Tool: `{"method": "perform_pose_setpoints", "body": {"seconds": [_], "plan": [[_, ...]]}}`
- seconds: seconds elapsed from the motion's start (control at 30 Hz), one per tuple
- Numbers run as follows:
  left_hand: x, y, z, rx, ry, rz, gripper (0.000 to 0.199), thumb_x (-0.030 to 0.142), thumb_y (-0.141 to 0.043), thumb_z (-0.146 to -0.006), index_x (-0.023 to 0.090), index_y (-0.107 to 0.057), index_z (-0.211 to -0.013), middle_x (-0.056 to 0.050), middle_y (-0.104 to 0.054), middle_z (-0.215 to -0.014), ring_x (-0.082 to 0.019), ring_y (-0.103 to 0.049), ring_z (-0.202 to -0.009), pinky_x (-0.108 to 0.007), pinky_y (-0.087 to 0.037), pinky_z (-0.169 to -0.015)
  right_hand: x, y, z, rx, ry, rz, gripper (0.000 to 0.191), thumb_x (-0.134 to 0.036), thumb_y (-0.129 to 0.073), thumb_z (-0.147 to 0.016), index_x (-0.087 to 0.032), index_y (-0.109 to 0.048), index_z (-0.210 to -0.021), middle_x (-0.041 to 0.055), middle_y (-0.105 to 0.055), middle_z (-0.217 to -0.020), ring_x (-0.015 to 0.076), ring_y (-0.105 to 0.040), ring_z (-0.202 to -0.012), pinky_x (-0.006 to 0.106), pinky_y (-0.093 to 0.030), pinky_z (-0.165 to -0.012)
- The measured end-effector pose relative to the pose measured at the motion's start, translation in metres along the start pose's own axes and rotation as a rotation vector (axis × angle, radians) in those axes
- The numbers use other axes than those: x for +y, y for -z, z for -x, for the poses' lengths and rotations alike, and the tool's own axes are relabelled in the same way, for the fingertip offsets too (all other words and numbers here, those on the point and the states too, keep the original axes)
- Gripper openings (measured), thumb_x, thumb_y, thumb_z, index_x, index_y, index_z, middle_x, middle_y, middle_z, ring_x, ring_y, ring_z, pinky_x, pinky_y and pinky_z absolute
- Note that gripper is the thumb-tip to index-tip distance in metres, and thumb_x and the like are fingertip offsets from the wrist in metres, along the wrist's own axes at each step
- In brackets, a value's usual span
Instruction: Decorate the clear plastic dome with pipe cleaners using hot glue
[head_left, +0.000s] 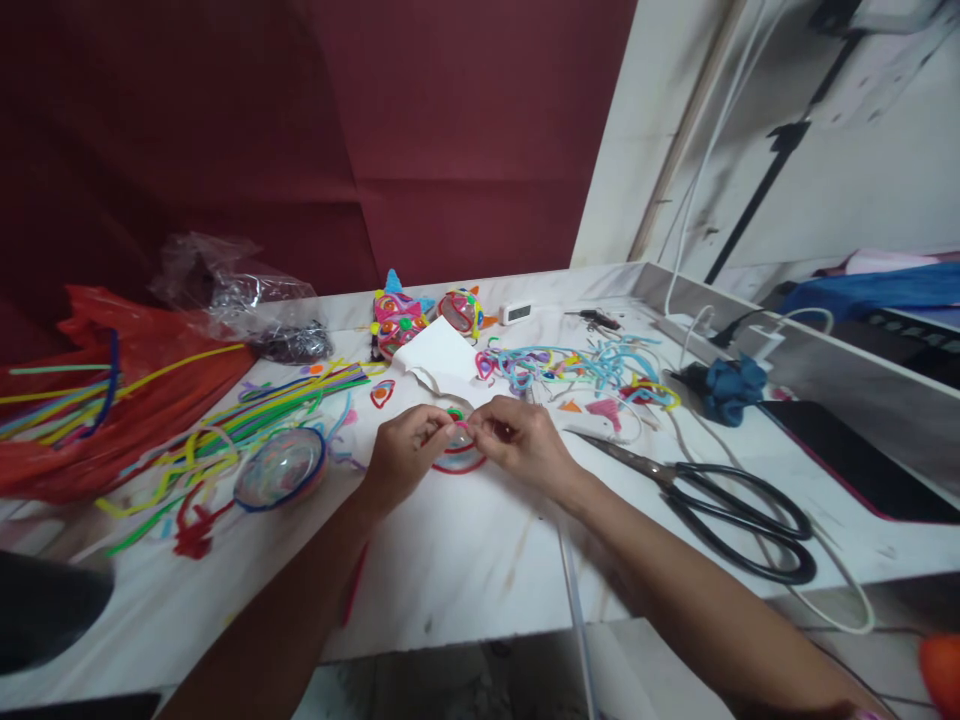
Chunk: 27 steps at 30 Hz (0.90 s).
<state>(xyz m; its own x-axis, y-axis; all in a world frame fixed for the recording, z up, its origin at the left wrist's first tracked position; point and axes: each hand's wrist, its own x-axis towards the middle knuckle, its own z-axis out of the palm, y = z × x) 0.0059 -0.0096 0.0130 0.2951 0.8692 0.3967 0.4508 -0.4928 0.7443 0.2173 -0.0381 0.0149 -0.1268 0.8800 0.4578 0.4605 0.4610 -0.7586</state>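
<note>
My left hand (411,446) and my right hand (520,440) meet over the middle of the table, both with fingers closed in a pinch. A thin pink-red pipe cleaner (462,425) spans the small gap between the fingertips; its ends are hidden in the fingers. Just beneath them lies a clear plastic dome (459,463) rimmed in red. A small green and red piece shows right behind the fingertips. To the left of my left hand is another clear dome (279,468), edged with dark blue. An eye-shaped red and orange piece (382,393) lies beyond my left hand.
Large black-handled scissors (735,510) lie right of my right arm, near a white glue gun (592,424) and a dark phone (855,460). Loose pipe cleaners (300,398) spread leftward beside a red plastic bag (172,385). Decorated masks (401,322) and white paper (439,352) are behind.
</note>
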Motion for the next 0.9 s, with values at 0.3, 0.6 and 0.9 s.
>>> {"method": "perform_pose_setpoints", "body": {"seconds": [0.3, 0.6, 0.9], "plan": [[0.002, 0.003, 0.001, 0.067, -0.185, -0.041, 0.014, 0.034, -0.067, -0.092, 0.023, -0.074, -0.087, -0.001, -0.076, -0.076, -0.017, -0.067, -0.067, -0.029, -0.059, -0.072, 0.006, 0.088, 0.025, 0.085, -0.014, 0.290, 0.015, -0.023, -0.065, -0.096, -0.027, -0.078, -0.087, 0.0054, -0.079, -0.080, 0.0240, -0.072, -0.066, 0.035, -0.054, -0.063], [-0.018, 0.004, -0.008, 0.168, 0.058, 0.138, 0.017, 0.040, -0.070, -0.088, 0.024, -0.074, -0.086, 0.005, -0.063, -0.055, -0.013, -0.055, -0.050, -0.024, -0.046, -0.053, 0.068, 0.133, 0.113, -0.033, 0.065, 0.875, 0.028, -0.020, -0.059, -0.100, -0.020, -0.084, -0.111, 0.0166, -0.085, -0.108, 0.0343, -0.081, -0.093, 0.048, -0.066, -0.083], [-0.014, 0.006, -0.009, 0.193, 0.064, 0.142, 0.018, 0.040, -0.074, -0.084, 0.022, -0.075, -0.086, 0.004, -0.065, -0.056, -0.012, -0.060, -0.050, -0.021, -0.043, -0.049, 0.076, 0.155, 0.143, -0.082, -0.017, 0.824, 0.029, -0.021, -0.057, -0.101, -0.023, -0.084, -0.111, 0.0143, -0.086, -0.112, 0.0307, -0.084, -0.101, 0.045, -0.071, -0.090]]}}
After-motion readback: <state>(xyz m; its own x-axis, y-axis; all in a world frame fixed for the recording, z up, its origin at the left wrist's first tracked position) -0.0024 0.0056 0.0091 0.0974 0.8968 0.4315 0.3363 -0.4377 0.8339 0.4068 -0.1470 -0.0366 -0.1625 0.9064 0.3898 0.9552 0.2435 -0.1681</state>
